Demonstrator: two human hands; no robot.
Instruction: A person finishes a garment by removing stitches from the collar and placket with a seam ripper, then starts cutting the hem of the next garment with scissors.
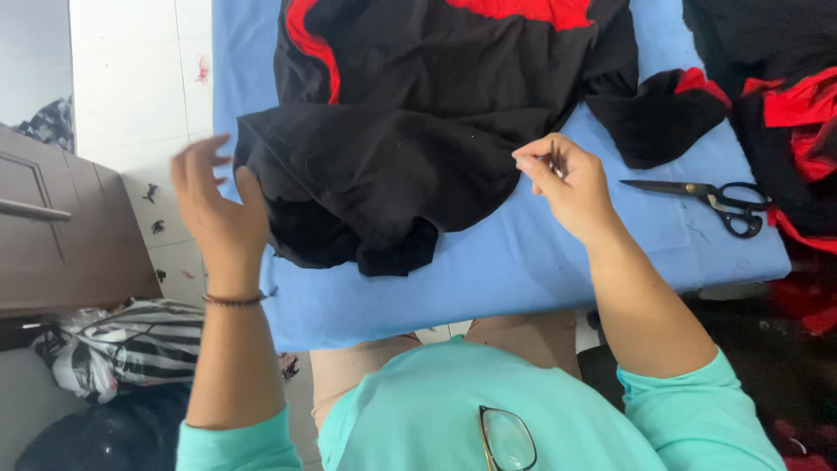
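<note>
A black garment with red panels (410, 122) lies bunched on a blue-covered table (540, 262). My left hand (214, 205) is raised at the garment's left edge, blurred, with its fingers spread and nothing in it; the thumb is close to the black cloth. At the garment's right edge, my right hand (567, 183) has its fingertips pinched together on the black fabric. A small pale glint shows between those fingers; I cannot tell what it is.
Black scissors (724, 202) lie shut on the table to the right of my right hand. A loose black piece (663, 118) and a pile of black and red cloth (785, 105) are at the right. A striped bag (131, 349) and a brown cabinet (61, 235) stand at the left.
</note>
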